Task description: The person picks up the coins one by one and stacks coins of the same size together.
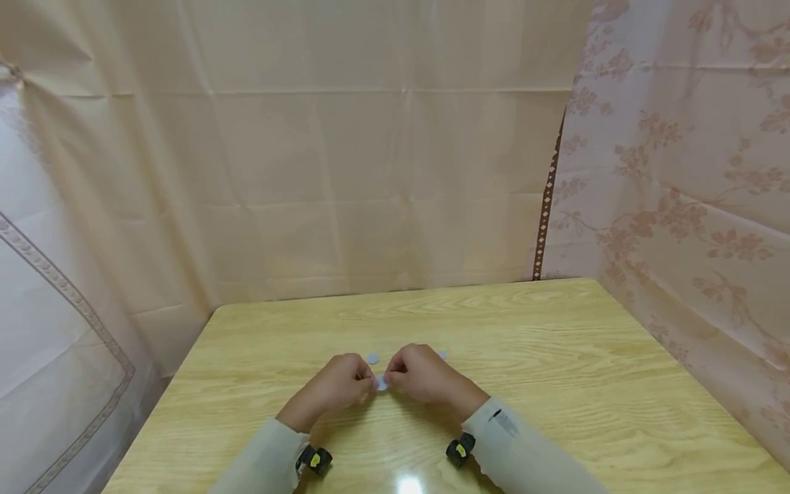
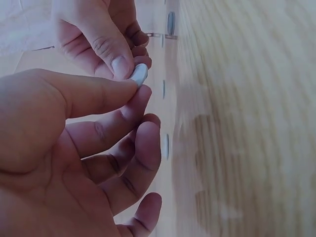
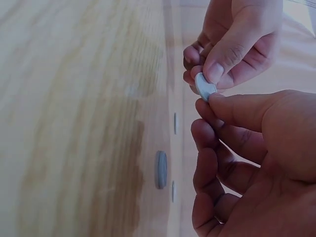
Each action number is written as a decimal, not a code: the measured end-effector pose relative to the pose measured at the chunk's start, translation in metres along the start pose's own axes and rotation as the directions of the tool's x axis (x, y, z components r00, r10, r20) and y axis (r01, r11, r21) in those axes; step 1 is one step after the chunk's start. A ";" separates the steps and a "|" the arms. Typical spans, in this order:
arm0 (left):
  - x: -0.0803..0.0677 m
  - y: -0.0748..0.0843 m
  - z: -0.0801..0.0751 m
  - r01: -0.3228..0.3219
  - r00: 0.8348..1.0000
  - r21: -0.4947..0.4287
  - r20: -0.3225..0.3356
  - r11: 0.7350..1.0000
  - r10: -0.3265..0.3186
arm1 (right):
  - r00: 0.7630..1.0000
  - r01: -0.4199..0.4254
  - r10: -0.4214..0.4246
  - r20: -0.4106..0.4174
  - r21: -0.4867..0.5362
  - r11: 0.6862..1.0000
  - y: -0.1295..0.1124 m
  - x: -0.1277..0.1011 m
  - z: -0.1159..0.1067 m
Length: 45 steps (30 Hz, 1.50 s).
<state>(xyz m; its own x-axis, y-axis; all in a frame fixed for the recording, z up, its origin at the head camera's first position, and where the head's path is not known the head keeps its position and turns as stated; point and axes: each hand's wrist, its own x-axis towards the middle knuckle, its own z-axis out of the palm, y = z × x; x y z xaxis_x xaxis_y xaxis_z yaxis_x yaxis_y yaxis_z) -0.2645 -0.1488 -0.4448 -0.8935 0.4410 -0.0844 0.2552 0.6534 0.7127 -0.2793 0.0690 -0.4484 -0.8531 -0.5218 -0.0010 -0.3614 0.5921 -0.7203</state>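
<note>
A small white round disc point(image 1: 381, 383) is held in front of the person, close over the wooden table point(image 1: 543, 398). My left hand point(image 1: 342, 383) pinches one edge of it between thumb and forefinger. From the other side, the thumb and fingers of my right hand point(image 1: 426, 374) grip the opposite edge. In the left wrist view the disc point(image 2: 140, 74) appears tilted, with both thumbs on its near face. The right wrist view shows the same disc point(image 3: 203, 87) between the two hands' fingertips; part of it is hidden by them.
Beyond the hands, a pale disc point(image 1: 373, 358) lies flat on the table, and another disc point(image 1: 441, 355) peeks out behind the right hand. A thicker grey disc point(image 3: 161, 170) rests on the tabletop in the right wrist view. Beige curtains point(image 1: 370, 171) hang behind the table.
</note>
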 end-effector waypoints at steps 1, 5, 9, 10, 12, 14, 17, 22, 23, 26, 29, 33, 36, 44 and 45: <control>0.000 0.001 0.001 0.000 1.000 0.002 -0.006 1.000 0.000 | 1.000 -0.005 0.005 0.001 0.008 1.000 0.000 -0.001 -0.001; 0.000 0.002 0.001 0.005 1.000 0.004 -0.028 1.000 -0.005 | 1.000 -0.009 0.009 0.001 0.039 0.999 0.001 -0.006 -0.004; -0.001 0.006 0.003 -0.004 0.999 0.001 -0.038 1.000 0.004 | 1.000 0.004 -0.004 0.001 0.055 0.998 0.004 -0.011 -0.006; -0.001 0.007 0.004 -0.014 0.999 0.003 -0.037 1.000 0.014 | 1.000 0.005 -0.005 0.003 0.061 0.998 0.005 -0.013 -0.007; 0.000 0.010 0.005 -0.035 0.999 0.011 -0.035 0.999 0.035 | 1.000 0.000 0.000 0.005 0.072 0.997 0.007 -0.016 -0.008; 0.000 0.012 0.007 -0.052 0.998 0.023 -0.033 0.998 0.053 | 1.000 -0.013 0.012 0.008 0.087 0.996 0.008 -0.018 -0.009; -0.001 0.013 0.008 -0.057 0.998 0.034 -0.032 0.998 0.058 | 1.000 -0.022 0.020 0.018 0.100 0.995 0.009 -0.021 -0.010; -0.004 0.016 0.011 -0.044 0.999 0.008 -0.016 0.999 0.044 | 0.999 -0.021 0.017 0.039 0.108 0.994 0.012 -0.024 -0.011; -0.004 0.016 0.012 -0.043 0.999 0.003 -0.012 0.999 0.043 | 0.999 -0.018 0.014 0.042 0.107 0.994 0.012 -0.025 -0.011; -0.005 0.017 0.014 -0.040 0.999 0.006 -0.007 0.999 0.040 | 0.999 -0.011 0.005 0.050 0.106 0.994 0.013 -0.027 -0.012; -0.005 0.018 0.016 -0.042 0.999 0.006 -0.001 0.999 0.042 | 0.998 -0.011 0.005 0.064 0.106 0.994 0.014 -0.030 -0.014; -0.005 0.021 0.020 -0.039 0.999 0.002 0.005 0.999 0.039 | 0.997 -0.009 0.001 0.082 0.105 0.994 0.015 -0.033 -0.014; -0.005 0.023 0.023 -0.023 1.000 -0.008 0.020 1.000 0.023 | 0.996 -0.006 -0.003 0.094 0.101 0.995 0.017 -0.035 -0.014; -0.006 0.028 0.027 -0.003 0.998 0.009 0.055 1.000 0.003 | 0.991 -0.033 0.015 0.134 0.137 0.990 0.018 -0.039 -0.013; -0.007 0.028 0.028 -0.003 0.999 0.018 0.054 1.000 0.002 | 0.990 -0.036 0.017 0.139 0.136 0.990 0.017 -0.040 -0.013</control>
<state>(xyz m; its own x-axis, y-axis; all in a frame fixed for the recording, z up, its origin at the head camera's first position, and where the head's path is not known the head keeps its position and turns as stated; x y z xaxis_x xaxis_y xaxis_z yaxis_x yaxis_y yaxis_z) -0.2412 -0.1164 -0.4433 -0.8716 0.4752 -0.1207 0.2646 0.6631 0.7002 -0.2567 0.1080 -0.4520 -0.7985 -0.5920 -0.1092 -0.2763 0.5216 -0.8072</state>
